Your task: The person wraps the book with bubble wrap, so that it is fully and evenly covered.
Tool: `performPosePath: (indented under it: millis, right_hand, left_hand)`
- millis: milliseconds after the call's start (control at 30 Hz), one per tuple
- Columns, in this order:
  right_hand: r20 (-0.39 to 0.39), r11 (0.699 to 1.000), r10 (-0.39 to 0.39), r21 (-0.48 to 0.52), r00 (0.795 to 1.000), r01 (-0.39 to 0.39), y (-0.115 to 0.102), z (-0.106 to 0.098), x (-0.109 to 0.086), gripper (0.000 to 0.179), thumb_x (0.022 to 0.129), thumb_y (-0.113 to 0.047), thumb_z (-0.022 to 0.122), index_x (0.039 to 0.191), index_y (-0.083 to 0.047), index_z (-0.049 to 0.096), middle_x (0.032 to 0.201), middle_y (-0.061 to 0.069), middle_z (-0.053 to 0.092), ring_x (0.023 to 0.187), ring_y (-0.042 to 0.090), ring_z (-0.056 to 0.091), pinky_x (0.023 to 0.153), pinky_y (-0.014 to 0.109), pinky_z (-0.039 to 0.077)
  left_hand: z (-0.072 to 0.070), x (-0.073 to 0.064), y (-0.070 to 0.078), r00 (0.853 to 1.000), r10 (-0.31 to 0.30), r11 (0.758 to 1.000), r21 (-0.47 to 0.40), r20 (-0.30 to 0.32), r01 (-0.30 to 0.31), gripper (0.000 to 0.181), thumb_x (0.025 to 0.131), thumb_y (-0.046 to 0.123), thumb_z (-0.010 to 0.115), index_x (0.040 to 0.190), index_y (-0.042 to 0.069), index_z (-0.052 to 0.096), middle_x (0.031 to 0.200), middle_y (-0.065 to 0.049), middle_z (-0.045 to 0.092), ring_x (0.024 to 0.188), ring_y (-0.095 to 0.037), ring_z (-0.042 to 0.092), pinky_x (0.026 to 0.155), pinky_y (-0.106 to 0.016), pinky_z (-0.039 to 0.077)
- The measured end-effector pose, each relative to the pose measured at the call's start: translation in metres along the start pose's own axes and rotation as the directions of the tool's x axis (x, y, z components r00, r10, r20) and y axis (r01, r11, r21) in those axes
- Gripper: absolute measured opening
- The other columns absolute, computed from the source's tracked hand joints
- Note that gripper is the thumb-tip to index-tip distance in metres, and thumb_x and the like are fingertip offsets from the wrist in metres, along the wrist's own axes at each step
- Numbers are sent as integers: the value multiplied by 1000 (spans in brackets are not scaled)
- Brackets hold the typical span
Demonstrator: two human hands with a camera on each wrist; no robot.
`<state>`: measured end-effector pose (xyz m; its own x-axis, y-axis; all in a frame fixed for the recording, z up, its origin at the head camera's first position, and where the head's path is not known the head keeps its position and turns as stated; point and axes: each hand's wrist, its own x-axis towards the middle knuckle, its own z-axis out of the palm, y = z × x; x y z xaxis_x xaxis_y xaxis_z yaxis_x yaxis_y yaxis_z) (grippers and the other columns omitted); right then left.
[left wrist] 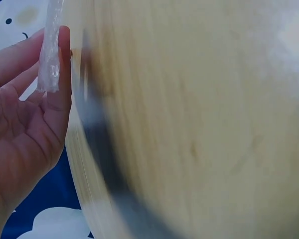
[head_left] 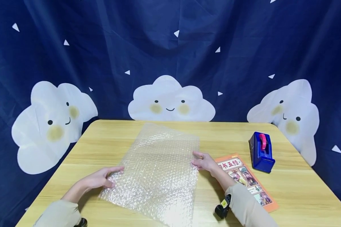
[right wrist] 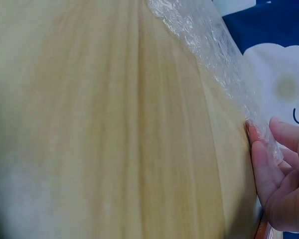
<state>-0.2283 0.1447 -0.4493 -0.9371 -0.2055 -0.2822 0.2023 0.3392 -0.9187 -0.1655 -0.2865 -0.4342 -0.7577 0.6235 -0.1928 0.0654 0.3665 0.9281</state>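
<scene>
A clear sheet of bubble wrap (head_left: 156, 167) is spread over the middle of the table, slightly askew. My left hand (head_left: 98, 180) pinches its left edge, and in the left wrist view the wrap (left wrist: 51, 55) passes between thumb and fingers. At the opposite edge my right hand (head_left: 206, 162) holds the sheet the same way; the right wrist view has the wrap's border (right wrist: 269, 142) between thumb and fingers. Just beyond the right hand lies a comic-style book (head_left: 251, 181) with an orange cover, partly hidden by the right forearm.
A blue tape dispenser (head_left: 262, 154) with a pink-red roll stands right of the book. The light wooden table (head_left: 301, 195) ends at the back against a dark blue curtain (head_left: 170, 56) printed with clouds. Both wrists carry small black cameras.
</scene>
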Motion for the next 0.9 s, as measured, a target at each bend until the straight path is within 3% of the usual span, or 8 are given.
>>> performPosePath:
  millis: [100, 200, 300, 367, 433, 533, 667, 900]
  right_hand:
    - [-3, 1000, -6, -4, 1000, 6, 2, -1, -1, 55, 86, -8, 60, 136, 2, 38, 119, 23, 56, 71, 9, 58, 67, 25, 52]
    - [0, 1000, -11, -5, 1000, 11, 3, -1, -4, 56, 86, -8, 59, 136, 3, 37, 115, 22, 58, 69, 10, 57, 67, 26, 52]
    - [6, 1000, -1, 3, 1000, 0, 1, -3, -8, 57, 87, -9, 59, 136, 3, 36, 104, 16, 63, 69, 9, 57, 67, 26, 52]
    - [21, 1000, 5, 6, 1000, -5, 0, -4, -11, 58, 87, -10, 59, 137, 3, 34, 99, 14, 65, 70, 9, 58, 67, 26, 52]
    - [34, 1000, 11, 13, 999, -12, 0, -6, -13, 59, 87, -11, 59, 138, 3, 33, 94, 10, 66, 70, 9, 58, 67, 26, 52]
    - [42, 999, 18, 26, 999, -19, 1, -7, -15, 59, 88, -10, 58, 139, 3, 31, 92, 9, 66, 71, 10, 57, 66, 25, 52]
    - [37, 999, 25, 40, 999, -27, 3, -7, -18, 59, 88, -9, 56, 139, 3, 30, 92, 8, 66, 71, 11, 56, 66, 25, 52]
    - [17, 998, 20, 55, 1000, -21, 7, -7, -21, 58, 89, -8, 54, 140, 2, 29, 86, 6, 65, 67, 11, 54, 62, 23, 50]
  left_hand:
    - [0, 2, 1, 1000, 6, 1000, -23, 10, -5, 75, 77, 1, 60, 135, -18, 17, 135, -44, 19, 55, 2, 37, 54, -16, 43]
    - [-1, 3, 0, 1000, 16, 1000, -10, 7, -16, 74, 76, 0, 60, 135, -19, 18, 135, -43, 21, 81, -4, 48, 62, -18, 46]
    - [-3, 6, -1, 1000, 17, 1000, 25, -5, -17, 73, 76, 0, 60, 135, -19, 21, 135, -42, 23, 113, -16, 37, 77, -18, 45]
    - [-3, 7, -1, 1000, 18, 999, 46, -14, -17, 72, 76, 1, 61, 134, -18, 22, 135, -41, 25, 117, -16, 34, 83, -16, 41]
    - [-3, 8, -1, 999, 35, 998, 50, -7, -35, 71, 78, 2, 60, 134, -19, 22, 134, -42, 25, 114, -6, 36, 83, -13, 39]
    - [-3, 10, -2, 997, 78, 996, 34, 19, -78, 69, 80, 1, 58, 132, -22, 19, 131, -45, 23, 83, 7, 45, 70, -12, 43]
    - [-3, 13, -1, 994, 103, 995, 10, 48, -104, 67, 83, 0, 55, 131, -24, 16, 129, -48, 21, 56, 6, 36, 53, -13, 41]
    - [-4, 20, 2, 998, 64, 994, 84, 8, -65, 66, 79, -1, 57, 132, -22, 23, 132, -43, 28, 113, -2, 37, 79, -18, 43]
